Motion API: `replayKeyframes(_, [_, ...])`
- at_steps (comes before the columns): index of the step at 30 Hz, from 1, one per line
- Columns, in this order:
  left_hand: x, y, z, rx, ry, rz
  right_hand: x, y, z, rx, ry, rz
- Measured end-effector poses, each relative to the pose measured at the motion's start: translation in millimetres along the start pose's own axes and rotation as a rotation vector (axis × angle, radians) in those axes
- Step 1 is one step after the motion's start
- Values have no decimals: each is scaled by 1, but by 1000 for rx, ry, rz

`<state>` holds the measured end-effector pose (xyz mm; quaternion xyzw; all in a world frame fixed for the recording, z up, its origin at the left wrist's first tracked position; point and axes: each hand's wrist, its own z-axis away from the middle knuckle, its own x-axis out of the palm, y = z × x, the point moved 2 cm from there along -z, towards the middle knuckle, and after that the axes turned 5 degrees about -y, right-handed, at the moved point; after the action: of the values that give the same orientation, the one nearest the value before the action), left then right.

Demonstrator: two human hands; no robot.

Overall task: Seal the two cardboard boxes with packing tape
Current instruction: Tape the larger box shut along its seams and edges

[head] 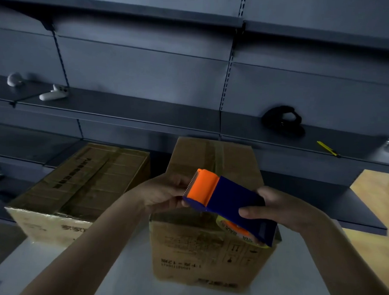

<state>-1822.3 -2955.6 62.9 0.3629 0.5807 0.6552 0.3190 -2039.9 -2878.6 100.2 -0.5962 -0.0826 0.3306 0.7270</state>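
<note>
Closest in, the right hand (282, 209) is wrapped around the blue body of the tape dispenser (229, 202), and the left hand (164, 194) is pinching at the orange cutter end, probably hunting for the loose tape edge. It's all held just above the nearer box (207, 248) on the white tabletop (128, 273). The second box (80, 187) sits to the left, a bit farther back. That toothed blade is right by the fingertips, so a slip could nick them, or the tape could fold onto itself.
</note>
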Motion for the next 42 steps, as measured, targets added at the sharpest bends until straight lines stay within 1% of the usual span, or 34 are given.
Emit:
replayKeyframes(2, [-4, -4, 2, -28, -9, 47, 2, 2, -4, 2, 13, 36])
replayKeyframes(3, [-5, -6, 3, -45, 17, 42, 3, 2, -6, 2, 25, 40])
replayKeyframes(4, [-7, -7, 4, -65, 70, 8, 4, 2, -7, 3, 34, 30])
replayKeyframes(6, [-10, -7, 7, -105, 199, -148, 8, 1, -10, 28, 35, 0])
replayKeyframes(8, [-16, -8, 12, -151, 261, -255, 11, 1, -14, 71, 50, 7])
replayKeyframes(10, [-21, -9, 19, -193, 312, -263, 15, 3, -19, 103, 64, 27])
replayKeyframes(12, [-18, -10, 25, -235, 294, -313, 18, 4, -24, 144, 66, 35])
replayKeyframes(14, [-20, -13, 33, -230, 382, -328, 18, 2, -25, 200, 47, 46])
replayKeyframes(15, [-35, -17, 42, -210, 454, -319, 15, 3, -23, 232, 46, 54])
replayKeyframes(16, [-58, -26, 54, -217, 565, -275, 9, 5, -19, 259, 51, 61])
replayKeyframes(17, [-78, -33, 67, -225, 654, -283, 2, 10, -14, 274, 64, 59])
replayKeyframes(19, [-132, -68, 89, -240, 728, -281, -15, 21, 0, 286, 107, 68])
replayKeyframes(20, [-159, -86, 100, -201, 740, -269, -22, 25, 6, 290, 125, 60])
replayKeyframes(21, [-138, -69, 107, -213, 762, -286, -27, 29, 10, 289, 124, 53])
replayKeyframes(22, [-100, -41, 107, -225, 799, -320, -31, 31, 12, 292, 117, 55])
replayKeyframes(23, [-82, -32, 103, -241, 828, -365, -33, 33, 12, 297, 107, 67])
replayKeyframes(25, [-64, -32, 95, -240, 843, -382, -37, 33, 11, 298, 90, 78])
replayKeyframes(30, [-72, -54, 91, -327, 826, -367, -42, 33, 12, 259, -2, 119])
replayKeyframes(35, [-59, -59, 80, -291, 809, -411, -51, 34, 19, 269, -10, 159])
replayKeyframes(42, [-54, -69, 78, -274, 835, -432, -54, 32, 21, 296, -21, 183])
